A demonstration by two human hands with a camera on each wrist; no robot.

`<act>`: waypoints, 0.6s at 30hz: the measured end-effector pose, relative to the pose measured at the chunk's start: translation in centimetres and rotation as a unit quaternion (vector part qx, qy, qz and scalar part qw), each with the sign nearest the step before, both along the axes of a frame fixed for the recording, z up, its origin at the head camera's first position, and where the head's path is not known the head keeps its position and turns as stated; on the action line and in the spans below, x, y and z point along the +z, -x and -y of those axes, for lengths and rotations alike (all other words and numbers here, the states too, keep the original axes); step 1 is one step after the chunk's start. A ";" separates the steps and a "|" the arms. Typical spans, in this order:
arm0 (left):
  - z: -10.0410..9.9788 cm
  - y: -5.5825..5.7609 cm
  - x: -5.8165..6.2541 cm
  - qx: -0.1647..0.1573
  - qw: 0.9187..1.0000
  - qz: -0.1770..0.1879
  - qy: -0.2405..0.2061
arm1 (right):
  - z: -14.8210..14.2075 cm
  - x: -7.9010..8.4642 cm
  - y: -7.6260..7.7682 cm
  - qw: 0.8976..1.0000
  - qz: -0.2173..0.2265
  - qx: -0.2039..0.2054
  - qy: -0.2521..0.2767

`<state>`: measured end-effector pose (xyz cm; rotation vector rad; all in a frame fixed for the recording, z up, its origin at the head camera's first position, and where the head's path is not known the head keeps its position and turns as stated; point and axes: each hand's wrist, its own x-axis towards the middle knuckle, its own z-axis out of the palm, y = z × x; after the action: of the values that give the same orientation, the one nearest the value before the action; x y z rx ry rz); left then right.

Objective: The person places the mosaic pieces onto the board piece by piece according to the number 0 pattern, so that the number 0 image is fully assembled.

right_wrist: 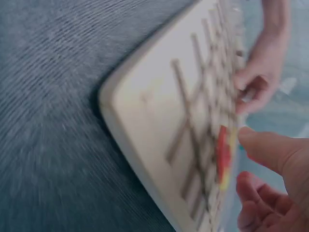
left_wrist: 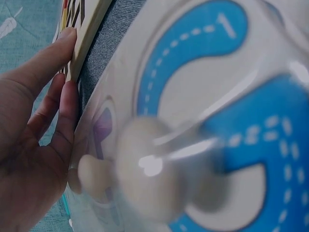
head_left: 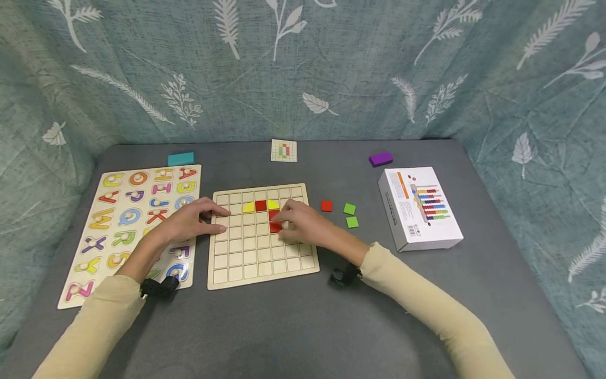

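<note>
A wooden grid board [head_left: 236,260] lies in the middle of the table. My left hand [head_left: 191,218] rests at its left side, fingertips on the border, thumb and fingers spread apart. In the left wrist view, those fingers touch the board's edge [left_wrist: 92,35]. Over the upper right cells is my right hand [head_left: 305,223], its fingertips at a red square tile [head_left: 274,227]; in the right wrist view, its thumb and fingers stand apart. Another red tile [head_left: 261,206] sits between two yellow curved tiles [head_left: 249,207]. A further red tile is partly hidden by the right fingers.
Right of the board lie a loose red tile [head_left: 326,206] and two green tiles [head_left: 352,222]. A pattern card [head_left: 284,158], a teal block [head_left: 181,159] and a purple block [head_left: 381,159] lie farther back. An alphabet puzzle [head_left: 156,247] lies left, a white box [head_left: 428,223] right.
</note>
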<state>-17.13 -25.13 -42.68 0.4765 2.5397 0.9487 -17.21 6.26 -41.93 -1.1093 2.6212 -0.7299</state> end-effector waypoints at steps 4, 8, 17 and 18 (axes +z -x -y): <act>-0.1 0.2 0.0 -0.002 1.000 0.003 -0.001 | -2.9 0.9 0.9 0.998 0.006 -0.053 0.035; -0.1 0.3 0.2 -0.002 1.000 0.003 -0.008 | -5.5 0.8 2.1 0.993 0.011 -0.114 0.040; 0.3 -0.3 0.2 0.001 1.000 0.006 -0.015 | -7.6 -1.1 3.0 0.987 0.042 -0.156 0.016; 0.3 -0.3 0.2 0.002 1.000 0.006 -0.012 | -7.6 -1.2 3.0 0.987 0.042 -0.157 0.014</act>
<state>-16.79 -25.40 -42.53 0.4708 2.5216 0.9824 -20.20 13.91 -43.18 -0.6596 2.7509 -0.8537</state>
